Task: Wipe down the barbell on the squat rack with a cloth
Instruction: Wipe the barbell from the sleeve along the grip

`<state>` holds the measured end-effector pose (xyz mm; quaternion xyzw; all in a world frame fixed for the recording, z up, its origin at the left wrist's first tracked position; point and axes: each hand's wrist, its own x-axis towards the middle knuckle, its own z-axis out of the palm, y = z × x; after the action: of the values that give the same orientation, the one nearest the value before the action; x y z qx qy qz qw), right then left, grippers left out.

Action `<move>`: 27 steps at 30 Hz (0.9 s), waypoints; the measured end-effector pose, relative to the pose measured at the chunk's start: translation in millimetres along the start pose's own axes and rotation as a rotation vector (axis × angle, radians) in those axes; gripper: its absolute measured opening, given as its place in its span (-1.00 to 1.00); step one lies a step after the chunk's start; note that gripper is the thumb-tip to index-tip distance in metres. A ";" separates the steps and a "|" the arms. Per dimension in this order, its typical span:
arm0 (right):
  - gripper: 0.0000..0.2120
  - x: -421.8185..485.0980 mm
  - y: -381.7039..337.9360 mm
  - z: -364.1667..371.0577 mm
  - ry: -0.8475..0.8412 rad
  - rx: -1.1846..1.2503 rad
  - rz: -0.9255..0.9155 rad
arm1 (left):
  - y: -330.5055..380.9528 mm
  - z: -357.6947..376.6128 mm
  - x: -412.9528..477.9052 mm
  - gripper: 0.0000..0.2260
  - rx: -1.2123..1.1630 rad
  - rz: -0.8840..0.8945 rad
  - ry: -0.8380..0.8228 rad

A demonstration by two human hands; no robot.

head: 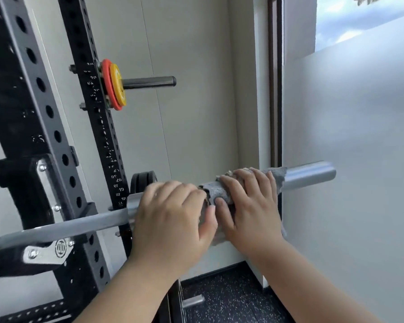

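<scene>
A grey steel barbell (pixel 63 228) lies across the black squat rack (pixel 30 127), its bare sleeve end (pixel 310 174) pointing right. A grey cloth (pixel 216 191) is wrapped round the sleeve. My right hand (pixel 247 203) is curled over the cloth and grips it against the sleeve. My left hand (pixel 173 213) grips the sleeve just left of the cloth, beside the collar. Most of the cloth is hidden under my right hand; a frayed edge shows at its far side.
A storage peg (pixel 149 82) on the rear upright carries red and yellow small plates (pixel 113 85). Black plates (pixel 141 180) sit lower behind the bar. A frosted glass panel (pixel 350 159) stands close on the right. Speckled rubber floor (pixel 231 299) lies below.
</scene>
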<state>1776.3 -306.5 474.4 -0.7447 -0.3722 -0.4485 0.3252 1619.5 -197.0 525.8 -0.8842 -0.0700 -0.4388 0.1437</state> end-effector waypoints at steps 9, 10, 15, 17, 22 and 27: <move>-0.69 24.9 -10.5 5.3 0.067 -0.037 0.313 | -76.0 3.1 -19.7 -0.53 0.123 -0.248 -0.146; -0.70 22.3 -23.9 8.0 0.063 -0.038 0.270 | -75.7 6.0 -24.8 -0.53 0.100 -0.246 -0.127; -0.66 6.3 -84.5 18.2 -0.056 -0.010 -0.027 | -63.9 10.7 -49.8 -0.46 0.054 -0.164 -0.038; -0.66 6.9 -80.7 17.6 -0.062 -0.026 -0.086 | -68.6 6.0 -57.2 -0.45 0.038 -0.109 -0.037; -0.69 30.1 -67.8 11.0 -0.044 -0.075 0.152 | -99.5 -13.5 -47.1 -0.56 0.027 -0.075 -0.038; -0.73 30.7 -107.0 15.5 -0.064 -0.100 0.121 | -113.9 -7.1 -45.0 -0.52 0.068 -0.123 -0.102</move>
<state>1702.2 -231.0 512.5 -0.7950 -0.3137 -0.4221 0.3024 1558.5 -91.1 516.0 -0.8941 -0.1462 -0.3985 0.1425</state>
